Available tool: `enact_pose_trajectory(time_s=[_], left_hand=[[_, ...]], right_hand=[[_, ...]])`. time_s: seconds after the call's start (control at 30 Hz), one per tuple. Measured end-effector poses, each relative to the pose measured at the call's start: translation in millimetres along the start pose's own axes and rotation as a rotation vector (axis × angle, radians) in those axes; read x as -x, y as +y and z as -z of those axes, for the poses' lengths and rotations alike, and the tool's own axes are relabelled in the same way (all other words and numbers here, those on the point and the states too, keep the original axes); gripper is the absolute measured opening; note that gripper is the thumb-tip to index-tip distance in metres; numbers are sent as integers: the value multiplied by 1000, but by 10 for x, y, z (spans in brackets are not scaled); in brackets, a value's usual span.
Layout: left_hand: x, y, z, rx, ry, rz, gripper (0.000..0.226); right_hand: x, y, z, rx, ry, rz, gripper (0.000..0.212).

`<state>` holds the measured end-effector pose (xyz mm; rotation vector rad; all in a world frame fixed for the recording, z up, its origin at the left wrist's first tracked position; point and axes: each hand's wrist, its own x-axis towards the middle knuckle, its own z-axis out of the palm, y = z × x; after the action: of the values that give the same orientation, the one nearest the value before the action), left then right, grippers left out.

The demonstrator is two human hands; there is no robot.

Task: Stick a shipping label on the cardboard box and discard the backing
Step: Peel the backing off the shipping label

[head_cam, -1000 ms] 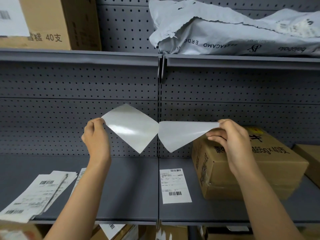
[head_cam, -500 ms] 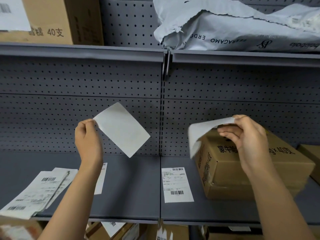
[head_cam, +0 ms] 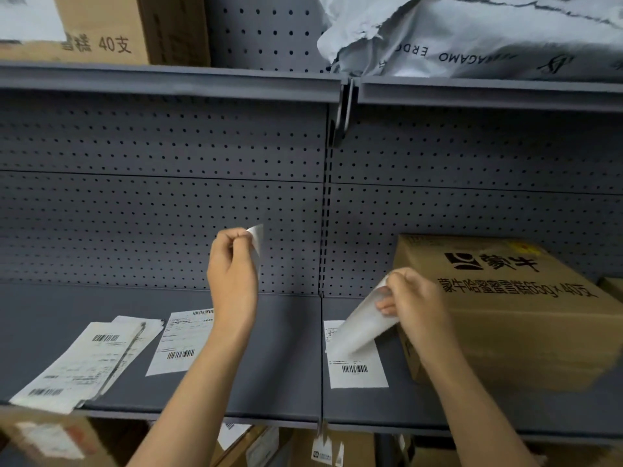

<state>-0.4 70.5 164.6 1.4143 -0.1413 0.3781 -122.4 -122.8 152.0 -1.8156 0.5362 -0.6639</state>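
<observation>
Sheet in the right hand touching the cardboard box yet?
Cannot tell. In the head view the right hand hides where the sheet meets the cardboard box; no contact or gap shows.

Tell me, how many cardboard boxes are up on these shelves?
3: one on the upper shelf at left, one beside the right hand, and a sliver of another at the far right edge. More sit below the shelf, mostly hidden.

Left hand (head_cam: pixel 232 271) raised, fingers curled, thumb and forefinger pinched at top. Right hand (head_cam: pixel 413 298) lower, fingers pinched, both forearms bare, extended forward.
</observation>
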Motion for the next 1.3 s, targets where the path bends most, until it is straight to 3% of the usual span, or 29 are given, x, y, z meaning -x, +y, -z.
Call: enact_pose_trajectory(time_s=[0.4,0.77,0.87,1.07,1.3], left_hand=[[131,-264,-27,-45,-89,77,22],[233,-405,44,-138,-92,127,19],[247,-360,20,-132,-86,129,19],[270,-252,-69,-93,-103,103,17],[360,75,-265,-9,-138,45,18]], right_hand=[[-221,606,-778,309,-192,-100,23],[-295,697,-1041,645,-239,210,24],[-287,595,-1009,603,-207,247,23],[-93,14,-904,255,-241,431,15],[23,-395,-664,308,-180,557,27]])
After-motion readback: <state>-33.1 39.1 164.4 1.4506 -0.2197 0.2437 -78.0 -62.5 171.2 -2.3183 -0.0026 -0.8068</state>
